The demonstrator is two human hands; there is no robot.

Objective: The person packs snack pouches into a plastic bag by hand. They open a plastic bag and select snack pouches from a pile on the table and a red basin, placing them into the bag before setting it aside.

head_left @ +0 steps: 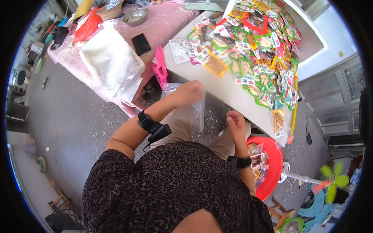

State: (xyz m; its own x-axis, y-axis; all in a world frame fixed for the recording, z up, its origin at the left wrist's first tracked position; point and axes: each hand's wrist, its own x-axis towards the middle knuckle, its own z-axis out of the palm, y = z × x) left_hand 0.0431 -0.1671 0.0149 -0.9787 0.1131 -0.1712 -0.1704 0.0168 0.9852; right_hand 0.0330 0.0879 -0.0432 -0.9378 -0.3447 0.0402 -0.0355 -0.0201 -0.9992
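My left hand (191, 93) is closed in a fist at the near edge of the white table (217, 87), slightly smeared by motion. A clear plastic bag (199, 112) hangs from it over my lap. To the right, my right hand (236, 121) is raised beside the table edge, its fingers loosely bent and apart, with nothing visible in them. Beyond both hands, many small sealed snack packets (248, 68) lie in a heap on the table. Closest to my hands is a yellow-edged packet (212, 62); another packet (279, 123) lies in clear plastic at the right corner.
A red tub (276, 161) with packets inside stands by my right forearm. On the left, a pink-covered table (167, 19) holds a white plastic-lined box (95, 48), a dark phone (141, 44) and a metal bowl (135, 17). A fan (333, 180) stands at the right.
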